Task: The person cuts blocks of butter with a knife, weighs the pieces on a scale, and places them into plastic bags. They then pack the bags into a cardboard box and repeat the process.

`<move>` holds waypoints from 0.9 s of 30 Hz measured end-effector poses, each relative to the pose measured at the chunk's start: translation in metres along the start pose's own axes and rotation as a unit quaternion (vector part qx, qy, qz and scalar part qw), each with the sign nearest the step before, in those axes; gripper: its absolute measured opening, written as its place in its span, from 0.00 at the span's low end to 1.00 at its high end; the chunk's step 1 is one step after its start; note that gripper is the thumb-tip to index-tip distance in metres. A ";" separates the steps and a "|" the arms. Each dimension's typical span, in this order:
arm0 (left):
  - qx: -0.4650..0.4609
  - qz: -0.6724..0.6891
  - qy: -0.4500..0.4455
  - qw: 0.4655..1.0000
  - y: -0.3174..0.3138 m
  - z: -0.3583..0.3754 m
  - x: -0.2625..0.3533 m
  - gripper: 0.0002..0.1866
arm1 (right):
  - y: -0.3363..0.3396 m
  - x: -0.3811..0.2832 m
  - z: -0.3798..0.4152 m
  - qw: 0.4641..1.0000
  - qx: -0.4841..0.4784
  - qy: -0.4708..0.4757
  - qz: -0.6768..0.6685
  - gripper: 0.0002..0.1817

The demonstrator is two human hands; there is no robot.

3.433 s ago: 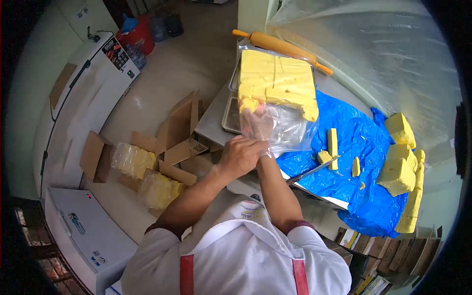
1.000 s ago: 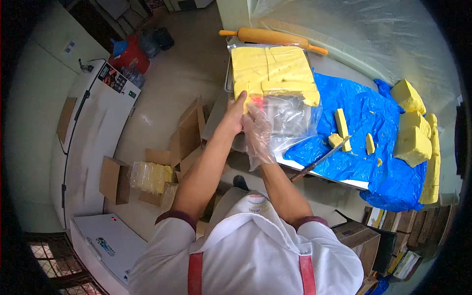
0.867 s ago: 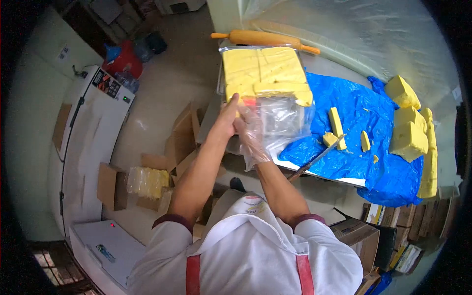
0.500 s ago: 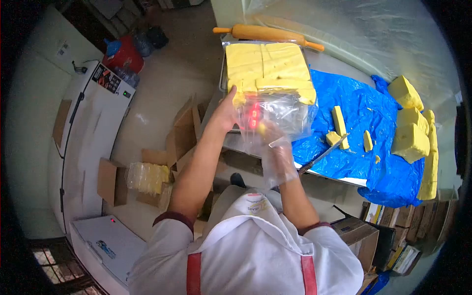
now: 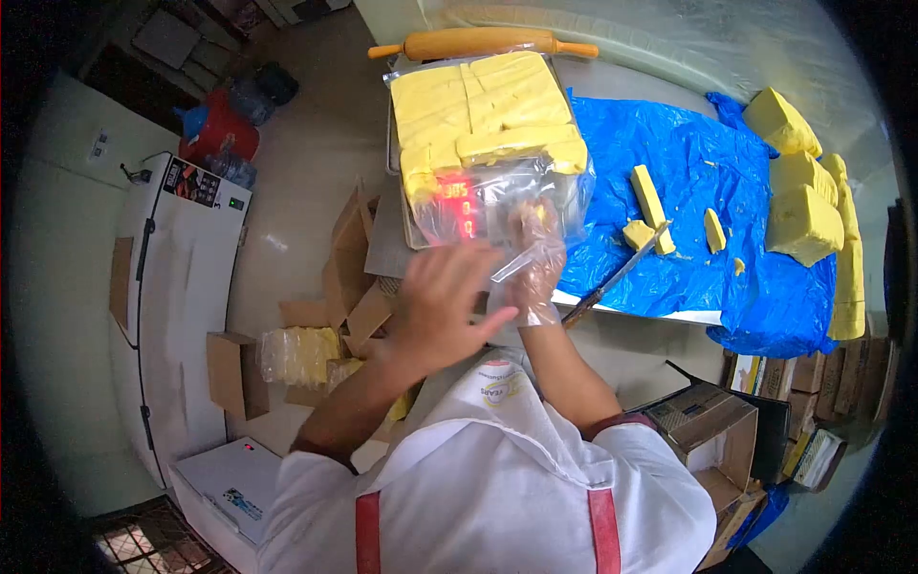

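Yellow slabs (image 5: 483,100) are laid close together on clear plastic (image 5: 564,196) on the left part of the worktop (image 5: 612,77), beyond both hands. Nearest, the left hand (image 5: 445,297) is held bare and blurred with its fingers spread, the grip wide and apparently empty. Beside it, the right hand (image 5: 537,253) is covered by a thin glove, its fingers curled and the grip narrow; a little yellow is seen at the fingertips, but whether a piece is pinched cannot be told. Red digits (image 5: 461,206) are seen through the plastic. To the right, a knife (image 5: 631,260) is rested on blue sheeting (image 5: 669,143), beside a cut stick (image 5: 647,196).

The slabs look dense and fairly heavy, soft enough to be dented, and probably greasy under the glove. They would best be supported flat from beneath at both sides; at the ragged near edge, loose pieces could be broken off. Farthest, a rolling pin (image 5: 478,43) is set behind them.
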State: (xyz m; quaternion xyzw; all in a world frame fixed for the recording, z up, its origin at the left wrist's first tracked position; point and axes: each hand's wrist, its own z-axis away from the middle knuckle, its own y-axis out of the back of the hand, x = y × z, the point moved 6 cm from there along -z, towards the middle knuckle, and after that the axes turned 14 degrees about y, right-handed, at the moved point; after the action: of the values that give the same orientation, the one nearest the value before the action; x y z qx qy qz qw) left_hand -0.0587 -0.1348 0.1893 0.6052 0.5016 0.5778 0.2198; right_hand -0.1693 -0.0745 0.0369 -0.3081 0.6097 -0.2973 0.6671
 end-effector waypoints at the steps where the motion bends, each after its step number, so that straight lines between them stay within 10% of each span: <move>1: -0.036 -0.040 -0.013 0.998 -0.010 -0.006 0.013 0.26 | -0.004 0.002 -0.001 1.000 0.001 0.005 -0.011 0.24; 4: -0.077 -0.164 -0.086 0.980 -0.043 -0.020 0.021 0.27 | -0.015 0.014 -0.002 0.998 -0.002 0.012 -0.059 0.24; 12: -0.112 0.148 -0.199 0.962 -0.058 -0.186 0.025 0.12 | -0.035 0.002 -0.039 0.985 0.029 0.079 -0.152 0.23; 18: -0.301 -0.055 -0.244 0.920 -0.182 -0.241 0.018 0.24 | -0.039 -0.011 -0.046 0.972 0.063 0.116 -0.195 0.22; 27: -0.208 -0.011 -0.336 0.918 -0.188 -0.235 0.020 0.30 | -0.041 -0.029 -0.058 0.963 0.079 0.139 -0.218 0.22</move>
State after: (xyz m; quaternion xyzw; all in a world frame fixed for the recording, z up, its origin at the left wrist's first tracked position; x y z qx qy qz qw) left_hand -0.3442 -0.1160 0.0953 0.6988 0.2732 0.4288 0.5032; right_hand -0.2307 -0.0811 0.0827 -0.3354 0.5889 -0.5224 0.5174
